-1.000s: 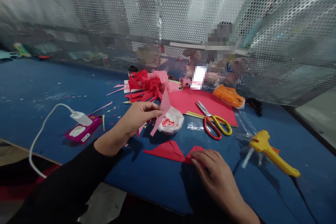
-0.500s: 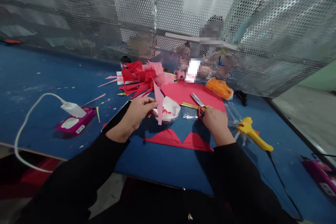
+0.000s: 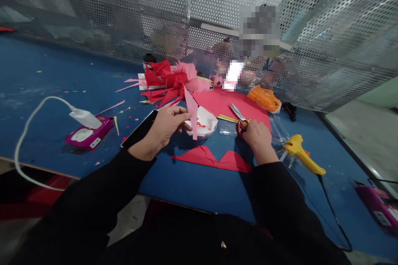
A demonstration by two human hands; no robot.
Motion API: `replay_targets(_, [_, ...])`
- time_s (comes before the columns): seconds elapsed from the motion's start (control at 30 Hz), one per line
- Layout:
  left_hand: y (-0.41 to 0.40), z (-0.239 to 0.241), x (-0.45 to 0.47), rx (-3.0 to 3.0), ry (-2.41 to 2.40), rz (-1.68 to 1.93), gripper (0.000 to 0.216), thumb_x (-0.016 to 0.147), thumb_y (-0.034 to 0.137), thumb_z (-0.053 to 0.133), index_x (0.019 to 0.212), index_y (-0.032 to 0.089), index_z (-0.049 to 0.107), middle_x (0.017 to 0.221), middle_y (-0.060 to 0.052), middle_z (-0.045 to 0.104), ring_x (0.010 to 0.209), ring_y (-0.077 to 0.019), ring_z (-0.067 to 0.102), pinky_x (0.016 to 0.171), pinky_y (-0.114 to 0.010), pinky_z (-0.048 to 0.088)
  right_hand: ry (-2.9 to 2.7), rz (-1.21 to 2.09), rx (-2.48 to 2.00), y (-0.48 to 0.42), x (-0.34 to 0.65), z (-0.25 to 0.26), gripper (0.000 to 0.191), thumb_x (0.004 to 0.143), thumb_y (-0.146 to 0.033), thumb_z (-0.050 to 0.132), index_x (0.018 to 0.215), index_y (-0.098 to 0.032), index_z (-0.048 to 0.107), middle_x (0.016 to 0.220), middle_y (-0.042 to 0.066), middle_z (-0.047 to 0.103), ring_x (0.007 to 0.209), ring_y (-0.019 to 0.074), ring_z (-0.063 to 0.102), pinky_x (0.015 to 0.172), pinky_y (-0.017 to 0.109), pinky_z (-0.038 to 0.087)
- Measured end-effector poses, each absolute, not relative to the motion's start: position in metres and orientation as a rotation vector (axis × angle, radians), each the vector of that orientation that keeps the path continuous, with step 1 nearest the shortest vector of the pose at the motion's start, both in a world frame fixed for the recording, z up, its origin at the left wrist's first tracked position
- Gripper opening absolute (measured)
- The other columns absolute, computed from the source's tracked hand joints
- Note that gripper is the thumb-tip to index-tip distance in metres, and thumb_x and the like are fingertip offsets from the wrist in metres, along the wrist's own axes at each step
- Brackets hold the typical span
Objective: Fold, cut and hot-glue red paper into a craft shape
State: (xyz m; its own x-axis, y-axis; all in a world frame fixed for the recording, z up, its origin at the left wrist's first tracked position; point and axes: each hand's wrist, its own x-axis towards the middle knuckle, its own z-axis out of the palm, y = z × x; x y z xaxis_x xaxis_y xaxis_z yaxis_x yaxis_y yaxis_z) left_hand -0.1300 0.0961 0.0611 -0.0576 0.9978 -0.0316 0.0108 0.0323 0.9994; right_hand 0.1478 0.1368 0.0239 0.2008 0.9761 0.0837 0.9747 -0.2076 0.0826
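Note:
My left hand point(image 3: 170, 126) pinches a narrow, pointed strip of pink paper point(image 3: 192, 112), holding it upright. Behind the strip stands a white paper bowl point(image 3: 207, 121) with small red and yellow scraps inside. My right hand point(image 3: 258, 136) is closed around the orange-red handles of a pair of scissors point(image 3: 238, 112), partly hiding them. The blades point away to the left, slightly apart, over a large sheet of red paper point(image 3: 214, 101). Nearer to me, between my forearms, lies a folded red paper piece point(image 3: 214, 160) with a notched upper edge.
A pile of red and pink paper point(image 3: 174, 78) lies at the back. A yellow glue gun point(image 3: 303, 155) and orange packet point(image 3: 264, 98) are on the right. On the left, a purple power strip point(image 3: 90, 133) holds a white charger point(image 3: 85, 118). A perforated metal screen point(image 3: 124, 20) closes the back.
The view has tilted and shifted slightly, so most things sit a little higher in the picture. Both hands keep their hold on the pink paper strip and the scissors.

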Motion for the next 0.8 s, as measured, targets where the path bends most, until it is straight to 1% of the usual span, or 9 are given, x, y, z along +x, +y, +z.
replay_targets(0.1, [0.096, 0.059, -0.129, 1.162, 1.285, 1.217, 0.017, 0.069, 0.032, 0.071, 0.073, 0.017, 0.065, 0.067, -0.003, 0.069, 0.052, -0.013, 0.062, 0.046, -0.024, 0.037, 1.965, 0.134, 2.505, 0.136, 0.149, 0.026, 0.04, 0.086, -0.027, 0.056, 0.117, -0.001, 0.059, 0.111, 0.03, 0.064, 0.099, 0.0344, 0.068, 0.076, 0.037, 0.049])
replay_targets(0.23, [0.095, 0.057, -0.127, 1.151, 1.293, 1.212, 0.018, 0.071, 0.033, 0.071, 0.078, 0.017, 0.066, 0.073, -0.004, 0.07, 0.058, -0.0147, 0.065, 0.048, -0.025, 0.041, 2.001, 0.032, 2.572, 0.135, 0.15, 0.031, 0.044, 0.083, -0.034, 0.059, 0.116, -0.006, 0.057, 0.11, 0.026, 0.064, 0.092, 0.0308, 0.067, 0.07, 0.034, 0.046])
replay_targets(0.33, [0.096, 0.056, -0.126, 1.122, 1.295, 1.23, 0.02, 0.071, 0.032, 0.071, 0.082, 0.017, 0.066, 0.077, -0.004, 0.07, 0.059, -0.0148, 0.066, 0.048, -0.025, 0.043, 2.029, -0.048, 2.601, 0.134, 0.15, 0.035, 0.038, 0.08, -0.03, 0.06, 0.112, -0.009, 0.059, 0.105, 0.023, 0.067, 0.09, 0.0307, 0.065, 0.068, 0.033, 0.043])
replay_targets(0.47, [0.097, 0.055, -0.125, 1.066, 1.275, 1.246, 0.021, 0.071, 0.03, 0.071, 0.084, 0.016, 0.065, 0.077, -0.003, 0.07, 0.058, -0.0143, 0.067, 0.048, -0.024, 0.043, 2.08, -0.151, 2.665, 0.13, 0.155, 0.041, 0.033, 0.079, -0.027, 0.059, 0.106, -0.01, 0.063, 0.099, 0.022, 0.069, 0.091, 0.0327, 0.065, 0.07, 0.036, 0.044])
replay_targets(0.53, [0.097, 0.056, -0.124, 1.044, 1.262, 1.248, 0.02, 0.071, 0.03, 0.071, 0.085, 0.016, 0.065, 0.076, -0.002, 0.071, 0.058, -0.0139, 0.067, 0.048, -0.023, 0.043, 2.13, -0.229, 2.721, 0.126, 0.159, 0.045, 0.037, 0.077, -0.027, 0.06, 0.11, -0.011, 0.062, 0.097, 0.019, 0.07, 0.091, 0.0318, 0.065, 0.072, 0.037, 0.045])
replay_targets(0.63, [0.095, 0.057, -0.123, 1.015, 1.253, 1.251, 0.018, 0.072, 0.03, 0.071, 0.082, 0.016, 0.064, 0.073, -0.002, 0.07, 0.058, -0.0142, 0.067, 0.048, -0.023, 0.042, 2.251, -0.392, 2.798, 0.115, 0.163, 0.051, 0.052, 0.076, -0.029, 0.062, 0.125, -0.012, 0.056, 0.092, 0.012, 0.07, 0.084, 0.0264, 0.067, 0.07, 0.035, 0.049])
replay_targets(0.67, [0.095, 0.058, -0.123, 1.007, 1.25, 1.251, 0.018, 0.072, 0.03, 0.071, 0.081, 0.017, 0.063, 0.073, -0.002, 0.07, 0.058, -0.0145, 0.067, 0.048, -0.023, 0.042, 2.313, -0.484, 2.814, 0.11, 0.162, 0.053, 0.056, 0.076, -0.031, 0.062, 0.129, -0.012, 0.053, 0.088, 0.009, 0.069, 0.078, 0.0237, 0.066, 0.068, 0.035, 0.05])
replay_targets(0.73, [0.092, 0.059, -0.12, 0.992, 1.244, 1.246, 0.017, 0.072, 0.03, 0.071, 0.079, 0.017, 0.062, 0.072, -0.002, 0.07, 0.059, -0.0153, 0.068, 0.048, -0.023, 0.043, 2.483, -0.841, 2.8, 0.098, 0.156, 0.057, 0.061, 0.077, -0.038, 0.064, 0.131, -0.013, 0.05, 0.076, 0.001, 0.064, 0.063, 0.0177, 0.062, 0.061, 0.033, 0.053])
replay_targets(0.8, [0.089, 0.06, -0.114, 0.98, 1.235, 1.233, 0.016, 0.072, 0.03, 0.071, 0.078, 0.017, 0.063, 0.071, -0.002, 0.07, 0.059, -0.0161, 0.069, 0.048, -0.024, 0.043, 2.653, -1.525, 2.637, 0.086, 0.146, 0.06, 0.056, 0.077, -0.042, 0.068, 0.124, -0.015, 0.055, 0.066, -0.005, 0.057, 0.049, 0.013, 0.053, 0.054, 0.033, 0.053])
